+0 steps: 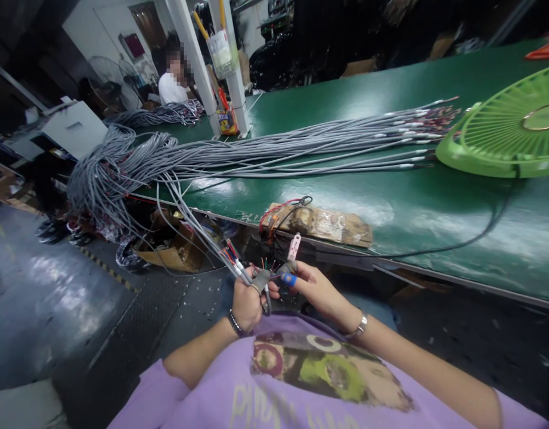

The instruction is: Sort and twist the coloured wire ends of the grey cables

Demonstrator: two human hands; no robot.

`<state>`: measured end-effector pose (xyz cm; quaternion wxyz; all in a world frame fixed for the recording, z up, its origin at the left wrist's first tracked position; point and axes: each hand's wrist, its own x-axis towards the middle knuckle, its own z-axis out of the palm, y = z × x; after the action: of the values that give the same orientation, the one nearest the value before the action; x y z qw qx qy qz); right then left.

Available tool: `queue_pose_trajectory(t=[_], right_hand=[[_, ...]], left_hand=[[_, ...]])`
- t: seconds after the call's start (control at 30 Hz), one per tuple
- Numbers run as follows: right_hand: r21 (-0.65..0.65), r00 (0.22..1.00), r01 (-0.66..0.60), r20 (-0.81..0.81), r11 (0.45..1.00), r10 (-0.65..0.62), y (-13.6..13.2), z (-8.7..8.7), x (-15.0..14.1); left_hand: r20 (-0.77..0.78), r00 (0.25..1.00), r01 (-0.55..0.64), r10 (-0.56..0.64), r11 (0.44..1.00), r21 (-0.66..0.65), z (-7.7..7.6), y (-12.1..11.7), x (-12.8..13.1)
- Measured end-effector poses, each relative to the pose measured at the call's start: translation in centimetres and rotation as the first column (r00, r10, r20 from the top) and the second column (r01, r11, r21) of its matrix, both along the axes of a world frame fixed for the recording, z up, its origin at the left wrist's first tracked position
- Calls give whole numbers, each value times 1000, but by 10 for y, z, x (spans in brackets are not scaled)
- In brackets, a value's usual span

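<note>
Close to my body, my left hand [248, 302] is closed around the stripped ends of several grey cables [202, 229]. Thin coloured wires [230, 250] fan out above its fingers. Some grey wrapping covers a finger of this hand. Just to the right, my right hand [321, 292] is pinched, with a blue band on one finger and grey wrapping on another. A small flat pink strip-shaped object [294, 245] stands up from its fingertips; its exact kind is unclear. The fingertips of both hands almost meet at the fine wires, where details are blurred.
A large bundle of grey cables [274, 146] lies along the green table [417, 214]. A green fan [502, 128] stands at right, its black cord trailing. A wooden block [332, 226] lies at the edge. An open cardboard box [180, 256] is below; a person [171, 86] sits behind.
</note>
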<state>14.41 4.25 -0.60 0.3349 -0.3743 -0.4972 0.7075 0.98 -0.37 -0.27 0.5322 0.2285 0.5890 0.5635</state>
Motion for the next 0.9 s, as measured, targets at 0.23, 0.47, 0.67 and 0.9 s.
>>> queue_pose_trajectory(t=[0.23,0.47,0.67,0.9], right_hand=[[-52,994,-97,-48,994,95,4,12,-6],[-86,982,-114,-158,990,100,-1,4,-10],[-105,998,-22,-67,994,15,2,-1,-8],[-173,970,-162,-210,971,125,0,9,-13]], left_hand=[[-76,995,68,-67,998,15,-5,-4,-1],[-44,997,62,-61,998,26,-3,-5,-1],[13,999,48,-48,999,7,0,-3,-3],[-5,990,138,-138,990,-4,-2,-5,-5]])
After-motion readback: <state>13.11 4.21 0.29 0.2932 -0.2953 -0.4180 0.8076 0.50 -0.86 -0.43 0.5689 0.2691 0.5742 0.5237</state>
